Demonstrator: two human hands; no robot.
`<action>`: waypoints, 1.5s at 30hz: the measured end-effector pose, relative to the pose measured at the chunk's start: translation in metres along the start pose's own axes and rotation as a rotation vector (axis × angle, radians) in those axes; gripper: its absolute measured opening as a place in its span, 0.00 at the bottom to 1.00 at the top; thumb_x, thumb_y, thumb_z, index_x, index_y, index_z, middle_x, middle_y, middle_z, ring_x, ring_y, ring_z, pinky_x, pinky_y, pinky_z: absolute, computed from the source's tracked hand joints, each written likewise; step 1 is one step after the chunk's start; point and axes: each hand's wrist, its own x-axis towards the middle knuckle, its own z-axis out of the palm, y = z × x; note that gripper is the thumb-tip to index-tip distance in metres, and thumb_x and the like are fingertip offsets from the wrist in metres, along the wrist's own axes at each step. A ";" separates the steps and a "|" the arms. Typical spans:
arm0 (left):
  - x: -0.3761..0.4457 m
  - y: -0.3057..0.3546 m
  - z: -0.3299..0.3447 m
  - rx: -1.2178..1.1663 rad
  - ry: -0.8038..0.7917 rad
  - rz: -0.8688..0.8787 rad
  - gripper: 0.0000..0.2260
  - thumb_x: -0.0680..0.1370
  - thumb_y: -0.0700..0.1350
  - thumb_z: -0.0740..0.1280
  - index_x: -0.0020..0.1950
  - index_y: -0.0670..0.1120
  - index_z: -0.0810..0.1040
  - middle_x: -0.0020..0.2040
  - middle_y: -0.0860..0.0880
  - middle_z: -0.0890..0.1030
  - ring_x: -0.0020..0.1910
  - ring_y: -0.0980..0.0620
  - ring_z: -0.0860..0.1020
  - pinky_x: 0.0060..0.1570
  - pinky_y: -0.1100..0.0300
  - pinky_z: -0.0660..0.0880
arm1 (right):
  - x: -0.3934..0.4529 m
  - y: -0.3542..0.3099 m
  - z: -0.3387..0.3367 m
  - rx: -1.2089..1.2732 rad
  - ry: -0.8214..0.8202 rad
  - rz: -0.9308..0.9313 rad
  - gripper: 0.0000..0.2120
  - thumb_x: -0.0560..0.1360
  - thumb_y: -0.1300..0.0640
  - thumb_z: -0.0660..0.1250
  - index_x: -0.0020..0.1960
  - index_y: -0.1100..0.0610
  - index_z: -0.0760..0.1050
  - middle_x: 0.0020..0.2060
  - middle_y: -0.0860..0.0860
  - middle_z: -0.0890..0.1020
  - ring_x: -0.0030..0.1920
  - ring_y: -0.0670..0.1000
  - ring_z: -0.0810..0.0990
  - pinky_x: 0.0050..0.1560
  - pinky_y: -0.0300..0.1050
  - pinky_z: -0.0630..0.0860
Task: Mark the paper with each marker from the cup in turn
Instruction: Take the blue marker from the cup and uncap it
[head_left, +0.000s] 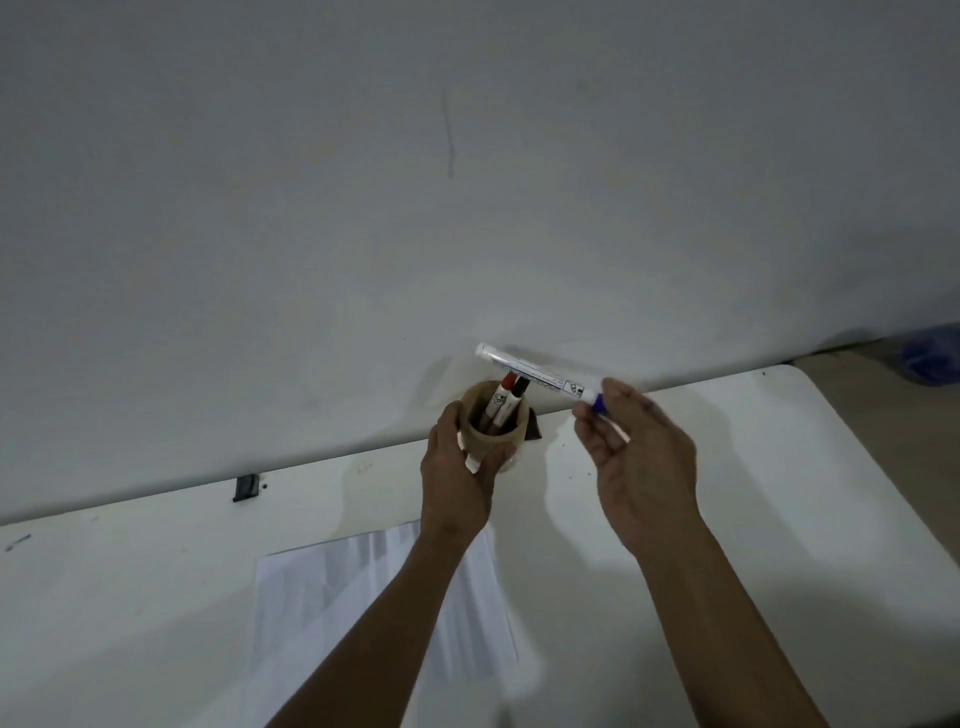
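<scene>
A tan cup (493, 435) stands near the table's far edge, against the wall. My left hand (460, 475) is wrapped around its left side. Inside the cup stand a red-capped marker (501, 397) and a black-capped marker (517, 395). My right hand (636, 454) pinches a white marker with a blue cap (540, 376) by its blue end, holding it nearly level just above and to the right of the cup. A white sheet of paper (332, 597) lies flat on the table below the cup, partly hidden by my left forearm.
The white table (779, 493) ends at the right, its rounded corner near the wall. A small dark clip (245, 487) sits at the table's far edge on the left. A blue object (932, 353) lies on the floor at the far right. A dark piece (535, 427) sits behind the cup.
</scene>
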 end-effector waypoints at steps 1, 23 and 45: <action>0.001 0.002 -0.002 0.001 -0.014 -0.015 0.29 0.73 0.46 0.75 0.71 0.48 0.68 0.65 0.54 0.76 0.63 0.54 0.75 0.62 0.44 0.77 | -0.004 0.003 -0.006 0.058 -0.037 0.074 0.03 0.76 0.69 0.68 0.48 0.64 0.80 0.36 0.55 0.84 0.34 0.52 0.86 0.39 0.41 0.84; -0.133 -0.025 -0.210 0.131 -0.103 0.080 0.16 0.77 0.50 0.70 0.64 0.51 0.79 0.53 0.59 0.82 0.51 0.65 0.80 0.46 0.71 0.78 | -0.144 0.160 0.020 -0.693 -0.267 0.033 0.09 0.74 0.58 0.77 0.51 0.57 0.81 0.47 0.54 0.88 0.52 0.57 0.86 0.46 0.46 0.81; -0.163 -0.107 -0.295 0.231 -0.091 0.121 0.07 0.78 0.45 0.70 0.45 0.42 0.83 0.38 0.45 0.84 0.37 0.48 0.79 0.41 0.54 0.75 | -0.188 0.215 0.029 -0.603 -0.247 -0.004 0.04 0.78 0.60 0.72 0.47 0.61 0.83 0.39 0.56 0.86 0.41 0.54 0.83 0.46 0.46 0.79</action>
